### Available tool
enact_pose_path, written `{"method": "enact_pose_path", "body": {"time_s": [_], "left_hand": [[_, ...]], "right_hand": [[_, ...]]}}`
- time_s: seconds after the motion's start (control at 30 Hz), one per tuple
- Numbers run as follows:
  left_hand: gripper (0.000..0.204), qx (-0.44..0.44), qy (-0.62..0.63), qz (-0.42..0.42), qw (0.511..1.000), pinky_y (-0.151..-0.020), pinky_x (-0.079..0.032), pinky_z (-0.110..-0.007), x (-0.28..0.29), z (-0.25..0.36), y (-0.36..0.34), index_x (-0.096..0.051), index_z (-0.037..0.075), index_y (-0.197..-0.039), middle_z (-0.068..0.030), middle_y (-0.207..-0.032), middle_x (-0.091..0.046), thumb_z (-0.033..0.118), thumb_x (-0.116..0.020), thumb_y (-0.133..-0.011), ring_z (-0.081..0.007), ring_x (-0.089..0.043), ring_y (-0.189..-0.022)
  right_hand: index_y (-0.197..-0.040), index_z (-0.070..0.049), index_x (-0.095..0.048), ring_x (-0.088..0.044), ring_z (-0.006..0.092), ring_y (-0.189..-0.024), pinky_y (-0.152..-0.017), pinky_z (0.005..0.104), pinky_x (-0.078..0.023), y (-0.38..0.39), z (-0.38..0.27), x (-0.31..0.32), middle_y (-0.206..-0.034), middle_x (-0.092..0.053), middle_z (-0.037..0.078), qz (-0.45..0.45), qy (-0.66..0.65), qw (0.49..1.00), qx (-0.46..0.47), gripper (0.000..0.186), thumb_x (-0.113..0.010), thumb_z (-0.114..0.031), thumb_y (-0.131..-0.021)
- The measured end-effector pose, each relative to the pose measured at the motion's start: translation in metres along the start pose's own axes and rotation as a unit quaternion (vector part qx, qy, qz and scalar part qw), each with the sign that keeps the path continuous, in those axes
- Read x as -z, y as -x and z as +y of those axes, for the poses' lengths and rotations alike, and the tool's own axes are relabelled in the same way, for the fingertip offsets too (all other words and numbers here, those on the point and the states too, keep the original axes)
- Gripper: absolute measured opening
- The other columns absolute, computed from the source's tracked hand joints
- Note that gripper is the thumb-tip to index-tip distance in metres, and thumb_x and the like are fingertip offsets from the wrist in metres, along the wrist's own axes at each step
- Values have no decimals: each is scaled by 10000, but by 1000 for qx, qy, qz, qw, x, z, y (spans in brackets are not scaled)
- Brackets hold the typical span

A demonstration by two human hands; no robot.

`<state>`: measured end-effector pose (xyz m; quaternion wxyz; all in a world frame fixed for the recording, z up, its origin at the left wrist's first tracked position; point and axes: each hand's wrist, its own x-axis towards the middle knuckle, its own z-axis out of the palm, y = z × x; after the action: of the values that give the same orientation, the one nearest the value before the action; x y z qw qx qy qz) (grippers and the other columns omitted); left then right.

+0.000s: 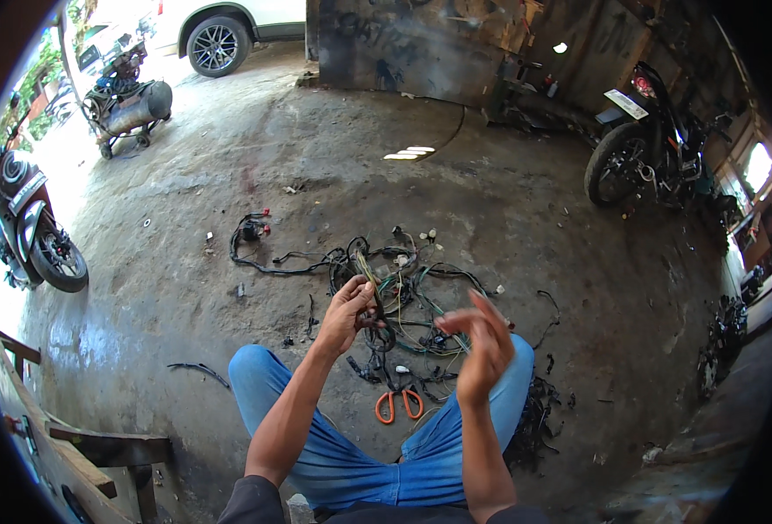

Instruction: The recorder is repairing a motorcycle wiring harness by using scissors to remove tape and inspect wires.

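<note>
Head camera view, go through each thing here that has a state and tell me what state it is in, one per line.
Left hand: closed around a bundle of wires.
Right hand: open, fingers spread, holding nothing that shows.
Wiring harness: spread out tangled on the concrete floor.
Orange-handled scissors: lying on the floor between the knees.
Black motorcycle: parked upright.

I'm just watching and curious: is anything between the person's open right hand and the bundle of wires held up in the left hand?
Nothing visible. The right hand is open in the air beside the wire bundle that the left hand grips; only a gap lies between them. The orange-handled scissors lie lower, on the floor between the knees.
</note>
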<state>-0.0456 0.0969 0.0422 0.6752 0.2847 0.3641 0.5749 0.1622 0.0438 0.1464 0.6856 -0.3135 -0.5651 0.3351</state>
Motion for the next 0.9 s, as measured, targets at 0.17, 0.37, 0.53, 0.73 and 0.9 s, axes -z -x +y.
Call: {"method": "enact_pose_path", "body": {"time_s": [0.17,0.37,0.53,0.73,0.9], "left_hand": [[288,-2,-123,-50,991,-643,-383,-229,0,-1,2,-648,87,-1229,76,-868,-484,314,-615,-1056,-34,-457,-748],[436,-48,-286,-64,955,-910,-482,-325,-2,-2,4,-707,31,-1205,-36,-1232,-473,414,-667,-1003,-147,-552,-1073],[360,-128,-404,-70,903,-1067,-429,-432,7,-7,-5,-751,77,-1136,-88,-1413,-463,398,-643,-1014,-260,-442,-1347],[330,-49,-250,-77,964,-1077,-442,-417,4,-10,-6,-726,57,-1126,-75,-1515,-420,355,-621,-1033,-220,-513,-1316],[520,71,-79,-69,992,-1036,-450,-372,8,-40,-7,-429,133,-1492,-39,-1488,-489,395,-565,-1064,-184,-535,-1297]], "right_hand": [[-1395,-32,-606,-647,170,-1161,-1004,341,-513,11,144,13,-1217,-697,89,-148,-6,959,-240,364,-558,-164,-1059],[-1437,-35,-555,-603,165,-1232,-1051,340,-492,53,180,1,-1339,-630,73,-214,-194,864,-412,397,-558,-195,-1073],[-1463,-59,-537,-593,151,-1236,-1053,341,-499,65,194,7,-1367,-608,25,-264,-257,842,-394,455,-616,-234,-1050],[-1336,-121,-638,-577,183,-1233,-1031,352,-498,55,189,5,-1370,-538,23,-284,-116,890,-338,332,-665,-213,-1017],[-1049,-58,-717,-612,260,-1056,-910,379,-502,39,163,4,-1154,-576,80,-187,190,959,-94,136,-720,-127,-933]]}}
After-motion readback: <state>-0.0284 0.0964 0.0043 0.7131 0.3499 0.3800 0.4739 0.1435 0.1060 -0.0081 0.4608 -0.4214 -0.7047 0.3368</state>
